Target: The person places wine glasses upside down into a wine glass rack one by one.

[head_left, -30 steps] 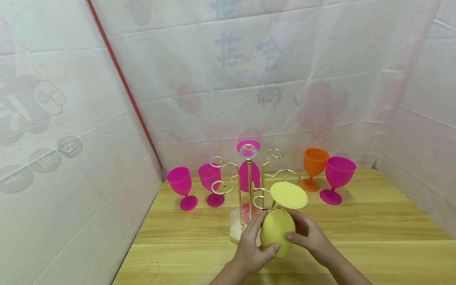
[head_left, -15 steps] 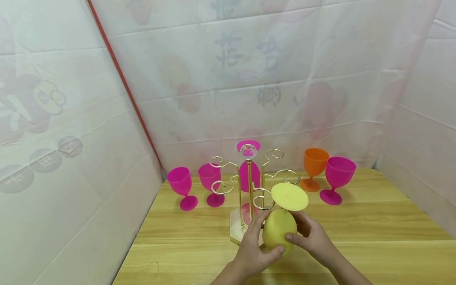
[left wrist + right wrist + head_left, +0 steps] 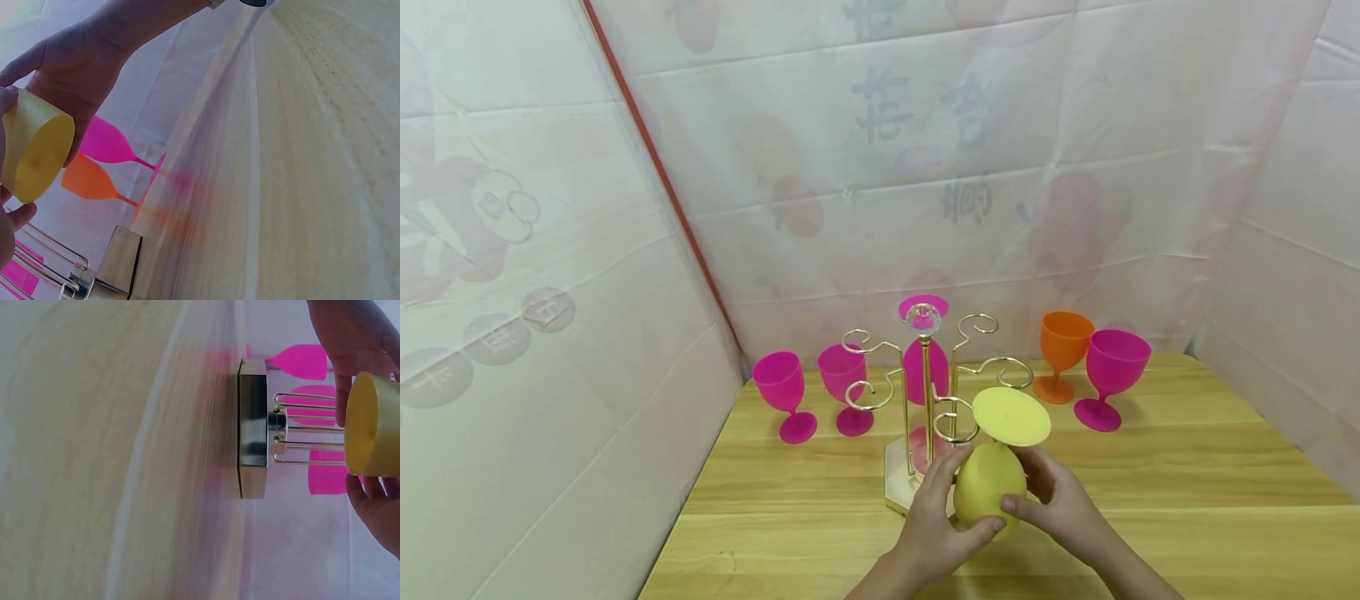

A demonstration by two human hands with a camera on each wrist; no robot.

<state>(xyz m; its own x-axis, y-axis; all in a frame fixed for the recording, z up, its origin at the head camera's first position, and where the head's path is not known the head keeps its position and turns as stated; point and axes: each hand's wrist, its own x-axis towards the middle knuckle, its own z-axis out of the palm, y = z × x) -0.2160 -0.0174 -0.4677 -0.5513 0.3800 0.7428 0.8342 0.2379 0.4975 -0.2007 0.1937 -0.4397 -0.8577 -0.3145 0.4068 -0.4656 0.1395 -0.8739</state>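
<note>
A yellow plastic goblet (image 3: 988,483) is upside down between my hands, its round foot uppermost and slightly tilted. My left hand (image 3: 934,525) grips the bowl from the left, thumb across its near side. From the right, my right hand (image 3: 1063,500) holds the same bowl, thumb on the front. In the right wrist view the open mouth of the yellow goblet (image 3: 362,425) faces the table, apart from it. Just behind the goblet's stem is the lowest front hook of a gold wire goblet rack (image 3: 927,417). An upside-down pink goblet (image 3: 925,372) hangs on the rack's far side.
Two pink goblets stand upright left of the rack, the outer pink goblet (image 3: 780,382) nearer the table's left edge. At the right, an orange goblet (image 3: 1065,340) stands beside another pink goblet (image 3: 1114,362). Printed white cloth (image 3: 850,233) encloses the wooden table (image 3: 760,533).
Both hands have shifted the yellow goblet very slightly to the right and down in the head view. The rack and standing goblets stay in place.
</note>
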